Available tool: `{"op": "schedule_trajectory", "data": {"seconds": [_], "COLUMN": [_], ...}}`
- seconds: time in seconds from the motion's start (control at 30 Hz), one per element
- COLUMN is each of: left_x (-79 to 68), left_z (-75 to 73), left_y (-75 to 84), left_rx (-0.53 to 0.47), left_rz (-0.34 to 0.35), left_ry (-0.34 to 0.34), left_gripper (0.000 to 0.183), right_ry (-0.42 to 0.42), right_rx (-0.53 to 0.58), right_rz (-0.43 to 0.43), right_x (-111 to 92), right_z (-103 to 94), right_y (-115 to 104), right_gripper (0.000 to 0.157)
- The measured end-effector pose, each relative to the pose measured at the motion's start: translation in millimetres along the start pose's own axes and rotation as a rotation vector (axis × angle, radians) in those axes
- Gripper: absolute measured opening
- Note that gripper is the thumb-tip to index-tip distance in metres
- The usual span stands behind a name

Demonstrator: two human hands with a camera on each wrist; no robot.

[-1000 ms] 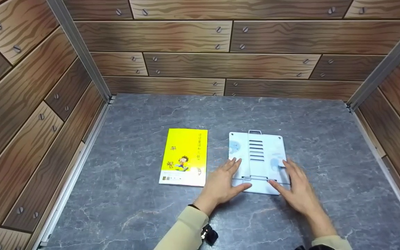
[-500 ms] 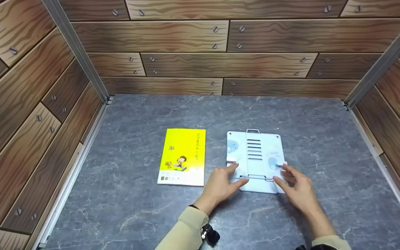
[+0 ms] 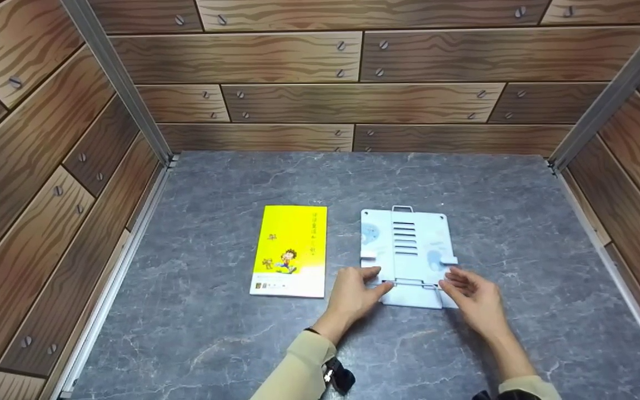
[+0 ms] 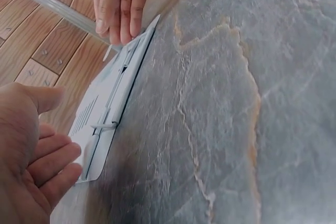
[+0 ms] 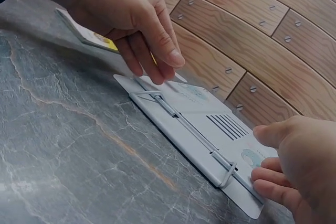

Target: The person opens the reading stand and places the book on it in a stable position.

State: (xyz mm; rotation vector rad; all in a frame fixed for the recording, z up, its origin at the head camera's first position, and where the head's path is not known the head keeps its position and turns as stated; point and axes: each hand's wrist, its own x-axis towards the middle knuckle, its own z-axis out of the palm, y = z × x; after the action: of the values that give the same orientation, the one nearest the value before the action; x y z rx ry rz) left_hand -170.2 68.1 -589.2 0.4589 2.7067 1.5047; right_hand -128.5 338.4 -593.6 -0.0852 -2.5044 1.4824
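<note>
A pale blue book stand (image 3: pixel 406 266) lies flat on the grey table, with a row of slots down its middle. A wire loop sticks out at its top, and wire page clips (image 5: pixel 229 176) cross its lower edge. My left hand (image 3: pixel 352 295) is at the stand's lower left corner, thumb and fingers apart, holding nothing. At the lower right side my right hand (image 3: pixel 478 303) has its fingers loosely bent by the edge. In the right wrist view its fingertips (image 5: pixel 270 179) are close to the stand's side; whether they touch cannot be told.
A yellow and white book (image 3: pixel 289 253) with a cartoon child on its cover lies left of the stand. Wood-patterned walls (image 3: pixel 292 58) with metal corner rails (image 3: pixel 114 78) enclose the marbled table (image 3: pixel 214 222) at the back and both sides.
Both hands have drawn back slightly toward me from the stand's sides, uncovering small tabs at its left and right edges. The whole head view has shifted a little.
</note>
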Motion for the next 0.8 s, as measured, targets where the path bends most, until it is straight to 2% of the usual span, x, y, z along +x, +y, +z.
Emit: {"op": "schedule_trajectory", "data": {"seconds": [0.23,0.43,0.67,0.8], "left_x": [-0.2,0.5,1.8,3.5], "left_z": [2.0,3.0,5.0,5.1], "left_y": [0.6,1.8,0.2,-0.9], "left_rx": [-0.103,-0.189,-0.21,-0.2], "left_rz": [-0.07,-0.13,-0.168,-0.188], "left_ry": [-0.006,-0.019,-0.028,-0.026], "left_gripper": [0.039,0.032,0.029,0.024], "right_ry": [-0.036,-0.084,-0.119,-0.117], "right_rx": [0.049,0.056,0.166,0.18], "right_rz": [0.079,0.138,0.23,0.255], "right_x": [0.2,1.2,4.2,5.3], "right_z": [-1.2,-2.8,-1.7,-1.0], "right_y": [-3.0,-4.1,-6.3,-7.5], "right_gripper": [0.037,0.037,0.039,0.038]}}
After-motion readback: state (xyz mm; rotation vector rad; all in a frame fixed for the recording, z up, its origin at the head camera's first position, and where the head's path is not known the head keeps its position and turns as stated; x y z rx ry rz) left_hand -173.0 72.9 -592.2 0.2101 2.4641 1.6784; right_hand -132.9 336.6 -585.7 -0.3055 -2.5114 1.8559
